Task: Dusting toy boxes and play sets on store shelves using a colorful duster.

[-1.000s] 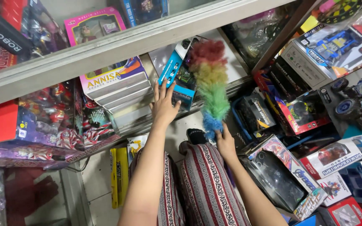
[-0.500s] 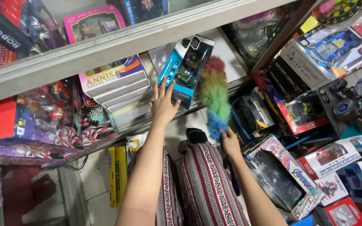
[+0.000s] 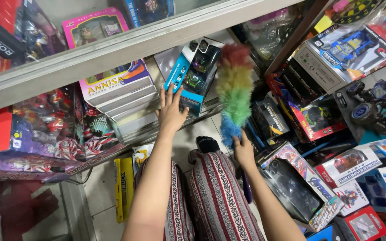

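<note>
1. Right hand [image 3: 245, 151]: closed around the lower end of a rainbow feather duster [image 3: 233, 91]. The fingers wrap the base just under the blue tuft; the handle itself is mostly hidden by the hand.
2. Duster orientation: the long axis runs nearly upright in the head view, leaning slightly. The blue end sits at the hand; green, yellow and red follow upward, and the red tip points at the underside of the grey shelf edge [image 3: 126, 49].
3. Left hand [image 3: 171, 111]: flat and spread, fingers extended, palm pressed against the lower face of a blue toy-car box [image 3: 193, 73]. It closes around nothing.
4. Box position: it stands tilted at the front of the lower shelf, long axis leaning up and to the right, just beside the duster head. Whether the two touch cannot be told.
5. Open room: a narrow gap lies between the box and the boxes to the right of the duster. Below the hands, pale floor tile [image 3: 99, 187] shows between the shelf and the person's striped trousers [image 3: 220, 201].
6. Left of the box: a stack of flat pink-and-white doll boxes [image 3: 117, 96], touching or nearly touching the left hand's thumb side.
7. Right of the duster: a crowded slanted rack of toy vehicle boxes, including a red car box [image 3: 309, 118] and a box with a blue buggy [image 3: 340, 51], close to the duster's path.
8. Lower right: further window boxes [image 3: 300, 187] lie packed beside the right forearm.
</note>
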